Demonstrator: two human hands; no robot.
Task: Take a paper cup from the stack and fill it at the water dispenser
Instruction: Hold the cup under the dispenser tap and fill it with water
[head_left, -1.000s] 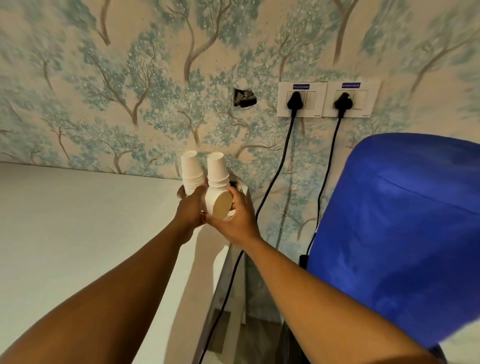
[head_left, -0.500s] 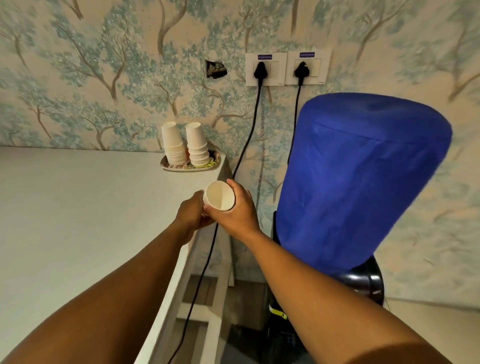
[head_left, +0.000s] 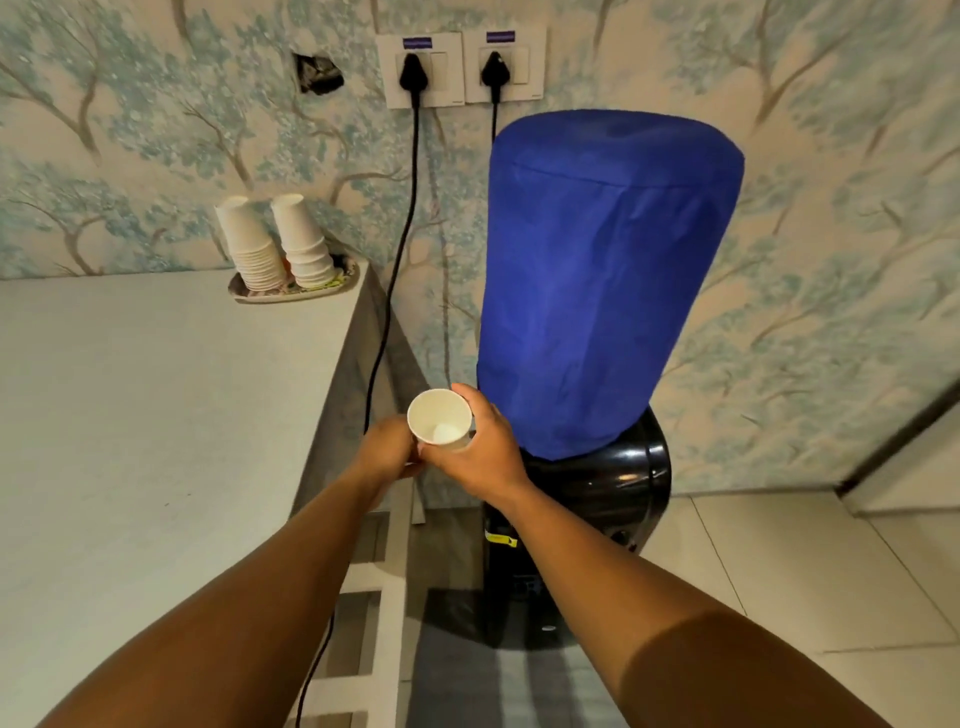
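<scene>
A single white paper cup (head_left: 440, 419) sits in the middle of the view, mouth tilted up toward the camera and empty inside, held just to the 9 o'clock side of the black water dispenser (head_left: 597, 499) and its tall blue fabric-covered bottle (head_left: 608, 280). The right hand (head_left: 480, 452) wraps its fingers and thumb closed around the cup's wall from the 3 o'clock side. The left hand (head_left: 387, 449) is at the cup's 9 o'clock, its fingers curled in against the cup's lower side; how firmly it grips cannot be told. Toward 11 o'clock from the cup, well apart from it, two upside-down stacks of white paper cups (head_left: 278, 244) stand side by side in a small patterned tray (head_left: 244, 291) at the far corner of the pale white counter (head_left: 156, 415). At 12 o'clock, two black plugs sit in white wall sockets (head_left: 460, 67), their cords hanging down the tree-patterned wallpaper.
</scene>
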